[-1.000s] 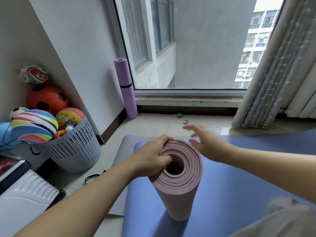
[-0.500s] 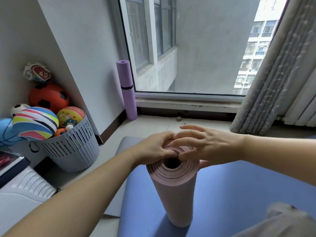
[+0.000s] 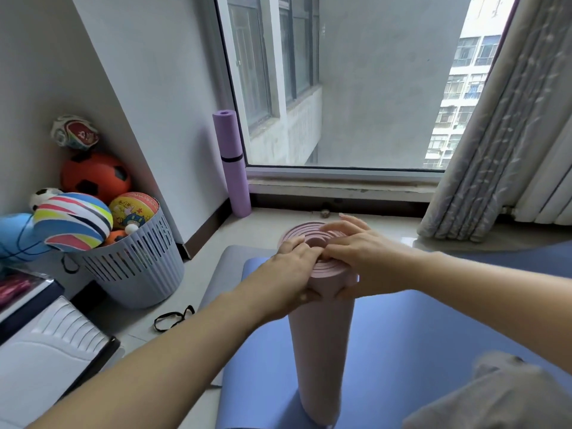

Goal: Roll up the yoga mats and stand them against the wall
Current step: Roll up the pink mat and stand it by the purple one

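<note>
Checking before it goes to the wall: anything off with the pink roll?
Yes. On the pink roll the top end looks stepped, coils not flush; the left hand and right hand grip its rim.

Left arm: bare, stretched forward from lower left.
Left hand (image 3: 289,274): fingers over the top end of the pink rolled mat (image 3: 318,335), thumb pressed on its side.
Right arm: bare, reaching in from the right.
Right hand (image 3: 360,258): same grip, fingertips touching the left hand's.
</note>
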